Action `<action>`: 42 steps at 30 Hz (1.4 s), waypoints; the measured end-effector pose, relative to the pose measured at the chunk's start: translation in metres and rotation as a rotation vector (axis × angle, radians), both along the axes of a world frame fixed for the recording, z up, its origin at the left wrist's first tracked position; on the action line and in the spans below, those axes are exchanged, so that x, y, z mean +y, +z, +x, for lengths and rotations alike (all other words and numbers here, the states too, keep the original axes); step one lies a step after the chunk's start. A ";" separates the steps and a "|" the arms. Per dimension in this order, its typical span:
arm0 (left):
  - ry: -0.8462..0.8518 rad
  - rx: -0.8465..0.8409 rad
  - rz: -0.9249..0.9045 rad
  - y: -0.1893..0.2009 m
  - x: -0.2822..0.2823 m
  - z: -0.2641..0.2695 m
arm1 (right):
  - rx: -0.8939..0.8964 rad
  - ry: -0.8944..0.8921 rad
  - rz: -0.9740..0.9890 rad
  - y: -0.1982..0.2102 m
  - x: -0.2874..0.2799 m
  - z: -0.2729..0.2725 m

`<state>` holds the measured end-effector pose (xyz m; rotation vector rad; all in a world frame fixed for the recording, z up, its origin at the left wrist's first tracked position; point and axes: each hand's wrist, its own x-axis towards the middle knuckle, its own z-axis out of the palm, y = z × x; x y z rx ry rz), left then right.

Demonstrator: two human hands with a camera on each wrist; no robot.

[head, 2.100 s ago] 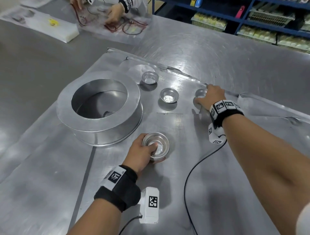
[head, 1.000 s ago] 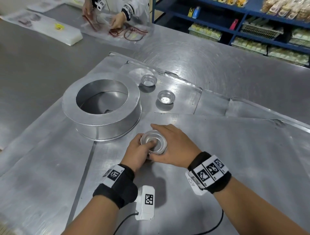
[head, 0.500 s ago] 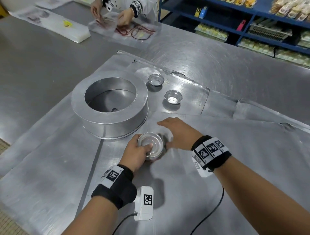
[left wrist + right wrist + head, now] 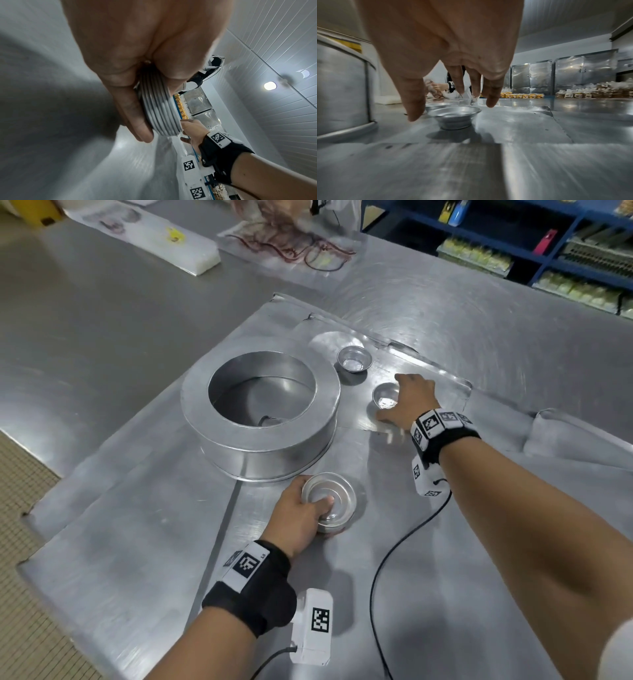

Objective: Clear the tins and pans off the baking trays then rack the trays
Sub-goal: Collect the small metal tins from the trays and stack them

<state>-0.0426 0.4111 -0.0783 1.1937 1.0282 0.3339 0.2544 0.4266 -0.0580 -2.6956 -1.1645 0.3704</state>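
Note:
My left hand (image 4: 301, 515) grips a stack of several small round tins (image 4: 330, 501) on the near baking tray (image 4: 479, 594), thumb inside the top tin; the stack's rims (image 4: 159, 111) show between thumb and fingers. My right hand (image 4: 407, 405) hovers with spread fingers (image 4: 414, 102) over a single small tin (image 4: 385, 400) (image 4: 453, 116) on the far tray (image 4: 421, 392), not touching it. Another small tin (image 4: 354, 359) sits beyond it. A large round cake pan (image 4: 260, 412) stands left of both hands.
The overlapping trays lie on a steel table (image 4: 102, 313). A black cable (image 4: 387, 559) trails across the near tray. Another person's hands (image 4: 274, 213) work with wires at the far end. Blue shelves (image 4: 513, 237) stand beyond the table. The floor (image 4: 20, 508) drops off left.
My right hand left the tin stack and reached forward to the single tin on the far tray. The left hand has kept its hold on the stack.

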 end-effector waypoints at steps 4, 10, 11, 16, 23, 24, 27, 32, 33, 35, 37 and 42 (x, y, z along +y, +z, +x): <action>0.026 -0.010 -0.029 -0.005 0.004 -0.004 | 0.065 -0.059 -0.035 -0.001 0.007 0.007; 0.051 0.000 -0.073 -0.007 0.006 -0.008 | 0.059 -0.030 0.091 0.007 -0.004 -0.006; 0.059 0.001 -0.083 -0.005 0.005 -0.008 | 0.066 -0.008 0.117 0.011 -0.008 -0.011; 0.074 -0.021 -0.104 0.005 0.000 -0.002 | 0.193 0.065 0.240 0.031 -0.033 -0.041; 0.046 -0.067 -0.122 0.017 -0.010 0.006 | 0.309 0.272 0.307 0.067 -0.081 -0.098; 0.034 -0.080 -0.139 0.019 -0.012 0.007 | 0.317 0.310 0.311 0.071 -0.088 -0.105; 0.022 -0.108 -0.157 0.025 -0.016 0.010 | 0.326 0.416 0.326 0.076 -0.104 -0.121; 0.091 -0.142 -0.175 0.028 -0.022 0.014 | 0.351 0.500 0.299 0.071 -0.118 -0.138; 0.095 -0.126 -0.159 0.026 -0.022 0.014 | 0.360 0.502 0.294 0.068 -0.120 -0.141; 0.081 -0.100 -0.136 0.022 -0.022 0.013 | 0.359 0.507 0.273 0.062 -0.123 -0.145; 0.069 -0.088 -0.132 0.018 -0.022 0.011 | 0.338 0.517 0.253 0.059 -0.122 -0.150; 0.059 -0.065 -0.092 0.013 -0.018 0.006 | 0.380 0.545 0.153 0.052 -0.114 -0.149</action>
